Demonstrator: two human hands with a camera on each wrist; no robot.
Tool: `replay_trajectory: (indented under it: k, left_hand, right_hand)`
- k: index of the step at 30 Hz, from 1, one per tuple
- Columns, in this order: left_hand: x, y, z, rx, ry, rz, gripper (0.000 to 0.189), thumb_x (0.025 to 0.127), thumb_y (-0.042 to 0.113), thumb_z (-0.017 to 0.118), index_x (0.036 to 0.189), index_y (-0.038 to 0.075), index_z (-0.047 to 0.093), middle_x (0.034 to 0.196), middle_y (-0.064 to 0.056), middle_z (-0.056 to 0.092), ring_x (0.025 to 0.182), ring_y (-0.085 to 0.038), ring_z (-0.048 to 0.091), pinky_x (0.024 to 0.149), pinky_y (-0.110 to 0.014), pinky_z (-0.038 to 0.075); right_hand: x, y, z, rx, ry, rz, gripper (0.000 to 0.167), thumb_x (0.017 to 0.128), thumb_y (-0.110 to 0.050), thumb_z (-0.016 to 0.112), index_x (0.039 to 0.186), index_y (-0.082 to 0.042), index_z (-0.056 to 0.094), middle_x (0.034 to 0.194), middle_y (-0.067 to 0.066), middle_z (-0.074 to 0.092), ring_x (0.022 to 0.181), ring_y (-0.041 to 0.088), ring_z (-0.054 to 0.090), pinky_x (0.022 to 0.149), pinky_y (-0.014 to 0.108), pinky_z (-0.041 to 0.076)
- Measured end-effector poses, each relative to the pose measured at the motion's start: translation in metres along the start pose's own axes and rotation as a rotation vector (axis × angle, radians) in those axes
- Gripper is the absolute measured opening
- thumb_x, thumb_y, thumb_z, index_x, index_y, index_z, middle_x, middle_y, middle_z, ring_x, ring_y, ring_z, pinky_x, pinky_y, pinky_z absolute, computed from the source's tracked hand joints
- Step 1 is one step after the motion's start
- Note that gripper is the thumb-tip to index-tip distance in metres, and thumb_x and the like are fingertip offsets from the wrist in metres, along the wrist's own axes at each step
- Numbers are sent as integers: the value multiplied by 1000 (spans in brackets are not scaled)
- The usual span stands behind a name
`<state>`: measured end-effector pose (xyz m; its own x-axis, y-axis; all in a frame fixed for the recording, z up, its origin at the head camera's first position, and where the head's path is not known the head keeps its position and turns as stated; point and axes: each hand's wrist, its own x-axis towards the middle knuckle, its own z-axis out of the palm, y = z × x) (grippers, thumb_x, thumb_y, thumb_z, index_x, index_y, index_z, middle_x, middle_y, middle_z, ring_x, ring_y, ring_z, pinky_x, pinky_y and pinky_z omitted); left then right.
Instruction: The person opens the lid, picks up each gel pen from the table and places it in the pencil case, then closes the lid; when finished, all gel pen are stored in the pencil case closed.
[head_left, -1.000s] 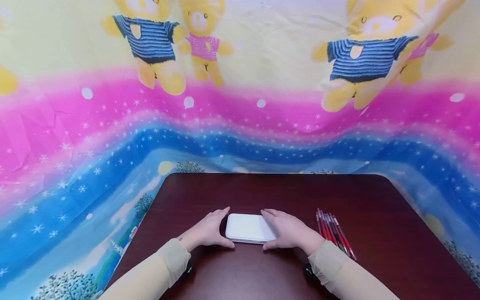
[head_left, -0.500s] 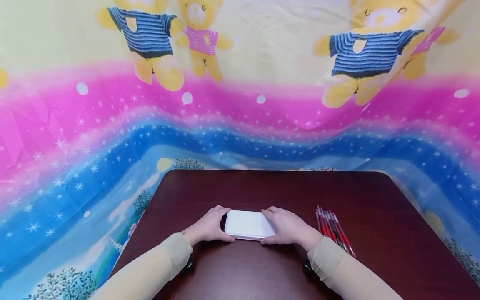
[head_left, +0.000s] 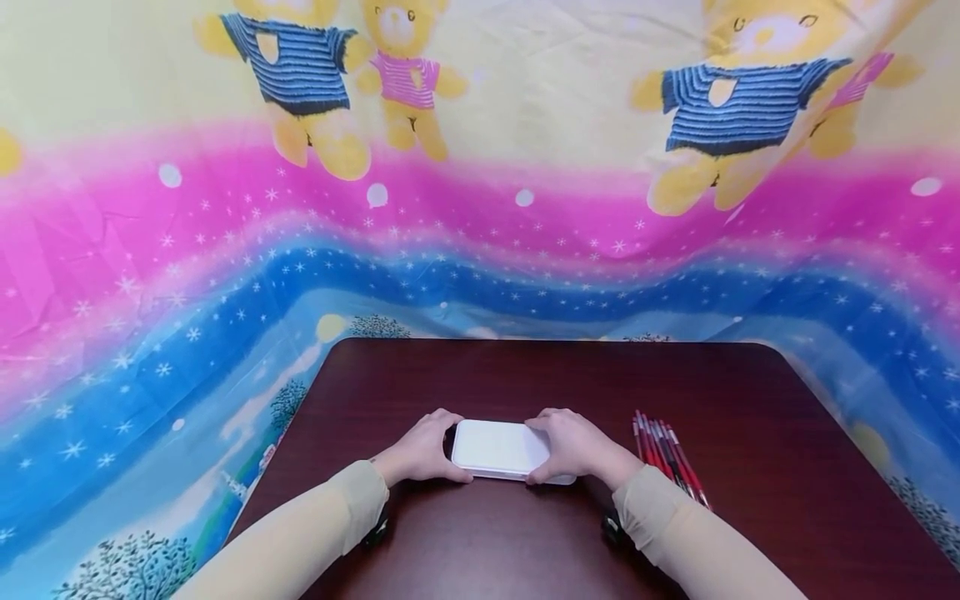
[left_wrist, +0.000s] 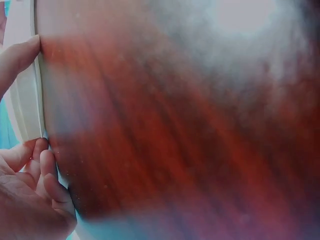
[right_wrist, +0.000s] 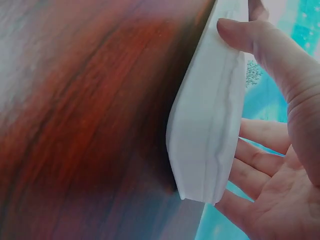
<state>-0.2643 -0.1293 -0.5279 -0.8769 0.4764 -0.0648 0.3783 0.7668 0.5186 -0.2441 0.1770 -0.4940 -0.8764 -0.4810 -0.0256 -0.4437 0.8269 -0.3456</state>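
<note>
A flat white box (head_left: pixel 498 447) with rounded corners lies on the dark brown table, its long side facing me. My left hand (head_left: pixel 427 447) spans its left end in the head view, thumb at the near side and fingertips at the far corner. In the left wrist view that thumb (left_wrist: pixel 22 57) presses the box's side wall, fingers bent by the end. From the right, my right hand (head_left: pixel 577 447) grips across the box, the right end showing past the thumb. The right wrist view shows the thumb on the near wall and fingers behind the box (right_wrist: pixel 200 135).
Several slim red pens (head_left: pixel 667 458) lie in a loose bundle on the table (head_left: pixel 555 375), right of my right hand. A printed curtain (head_left: pixel 517 250) with bears and snowflakes hangs behind the table and along its sides.
Both hands have closed in on the white box, the left thumb coming up to its near side. My right hand has shifted slightly, uncovering the box's right end. The pens stay put.
</note>
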Motion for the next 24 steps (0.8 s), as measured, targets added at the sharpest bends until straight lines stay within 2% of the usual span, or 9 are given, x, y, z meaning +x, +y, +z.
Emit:
replay_trajectory:
  k: [7, 12, 19, 24]
  left_hand:
    - [-3, 1, -1, 0, 15, 26, 99, 75, 55, 98, 150, 4, 60, 147, -13, 62, 130, -31, 59, 112, -53, 53]
    - [0, 1, 0, -12, 8, 10, 102, 74, 54, 99, 152, 3, 58, 149, -14, 61, 133, -31, 59, 114, -52, 52]
    - [2, 0, -1, -28, 12, 23, 99, 71, 50, 102, 150, 7, 60, 143, -8, 64, 124, -23, 59, 109, -47, 53]
    - [4, 0, -2, -37, 13, 13, 100, 70, 50, 102, 149, 6, 61, 142, -7, 65, 121, -22, 59, 108, -46, 53]
  right_hand:
    - [4, 3, -1, 9, -9, 2, 91, 67, -52, 103, 140, -6, 74, 132, 14, 75, 121, 34, 68, 108, 50, 57]
    - [6, 8, -2, 0, -7, -26, 89, 67, -52, 102, 139, -7, 75, 131, 14, 76, 120, 34, 68, 107, 49, 57]
    - [4, 16, -7, 172, -35, 14, 80, 74, -54, 97, 138, -10, 77, 132, 9, 79, 116, 23, 72, 99, 44, 61]
    - [7, 27, -15, 250, -103, 7, 81, 79, -59, 93, 142, -11, 75, 138, 8, 78, 123, 25, 71, 105, 49, 60]
